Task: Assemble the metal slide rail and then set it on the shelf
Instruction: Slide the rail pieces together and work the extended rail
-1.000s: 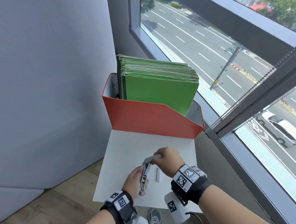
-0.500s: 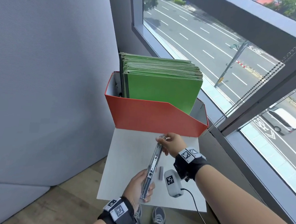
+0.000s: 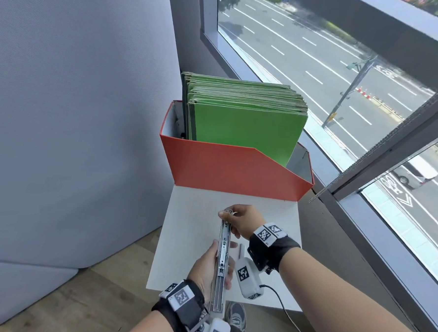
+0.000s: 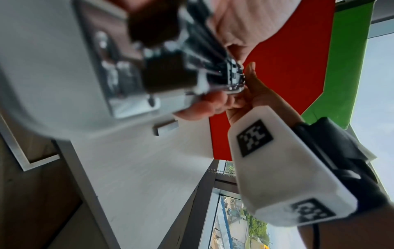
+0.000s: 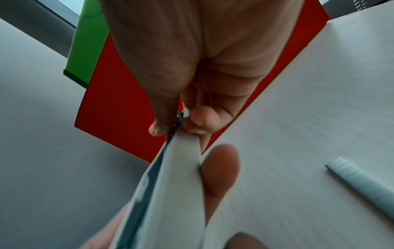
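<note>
Head camera looks down over my arms at white shelf (image 3: pixel 197 215). My wrist cameras sit close, aimed along fingers. All three share slide rail (image 3: pixel 222 253) and red box (image 3: pixel 238 169).

no readable text or labels

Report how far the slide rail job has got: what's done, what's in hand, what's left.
Done: the slide rail is off the white shelf, its parts engaged. In hand: the left hand grips the near section, the right hand pinches the far end. Left: finishing assembly and setting it down; a small grey piece lies unused on the shelf.
</note>
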### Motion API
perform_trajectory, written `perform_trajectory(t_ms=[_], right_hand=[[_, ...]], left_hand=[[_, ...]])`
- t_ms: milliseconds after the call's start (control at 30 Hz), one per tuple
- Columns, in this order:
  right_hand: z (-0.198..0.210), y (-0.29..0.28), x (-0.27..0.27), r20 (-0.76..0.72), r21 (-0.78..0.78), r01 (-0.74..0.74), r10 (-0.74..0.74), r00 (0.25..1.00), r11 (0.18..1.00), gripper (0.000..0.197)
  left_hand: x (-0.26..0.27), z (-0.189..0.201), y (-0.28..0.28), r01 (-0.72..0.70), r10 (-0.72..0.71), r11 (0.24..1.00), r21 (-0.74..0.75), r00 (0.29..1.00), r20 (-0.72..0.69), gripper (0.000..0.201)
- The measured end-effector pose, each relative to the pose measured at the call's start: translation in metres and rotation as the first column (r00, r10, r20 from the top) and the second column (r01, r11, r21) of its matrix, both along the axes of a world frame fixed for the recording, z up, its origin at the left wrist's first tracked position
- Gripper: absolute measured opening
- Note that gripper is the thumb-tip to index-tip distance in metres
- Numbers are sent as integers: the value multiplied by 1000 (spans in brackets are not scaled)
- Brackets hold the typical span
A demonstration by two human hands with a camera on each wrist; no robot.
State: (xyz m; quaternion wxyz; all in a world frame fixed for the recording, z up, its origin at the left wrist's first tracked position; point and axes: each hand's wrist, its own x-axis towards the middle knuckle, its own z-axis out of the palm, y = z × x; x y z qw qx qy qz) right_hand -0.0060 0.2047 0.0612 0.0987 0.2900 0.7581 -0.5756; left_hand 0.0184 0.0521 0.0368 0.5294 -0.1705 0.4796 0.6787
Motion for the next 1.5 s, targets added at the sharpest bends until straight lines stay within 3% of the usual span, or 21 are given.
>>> perform_trajectory(t_ms=[167,267,400,633,767,933,1167,1233,1333,1500], right_hand=[[-1,4,9,8,-71,70,-70,998,995,34],[-20,11,31,158,119,60,-79,984,991,28],[-46,2,59,444,361,-154,-25,896,920,24],[-54,-17,55,518,428,-247,-12,855,870,33],[-54,-21,51,528,414,-244,-14,849,877,26],[-44,-23,49,510,380,-187,-36,860,906,30],[15,-32,57,158,166,39,-66,985,985,29],[30,-44,63,127,163,-26,5,992,986,30],[35,-55,67,152,285,-132,91,984,949,26],[33,-59,69,209,370,-199,127,970,907,24]], left_hand=[[0,-2,-4,-17,16,1000,-26,999,-31,41],[-4,-7,-7,-59,58,998,-24,997,-46,43],[-12,-11,-10,-89,89,996,0,995,-52,44],[-24,-8,-8,-98,98,995,7,992,-80,43],[-27,-7,-9,-107,108,994,18,992,-72,43],[-33,-7,-7,-105,106,994,7,990,-96,45],[-41,-3,5,-138,137,990,-10,987,-82,47],[-41,-1,11,-156,155,988,-7,985,-75,47],[-42,1,18,-193,192,981,0,979,-65,48],[-44,5,23,-190,190,982,9,980,-52,47]])
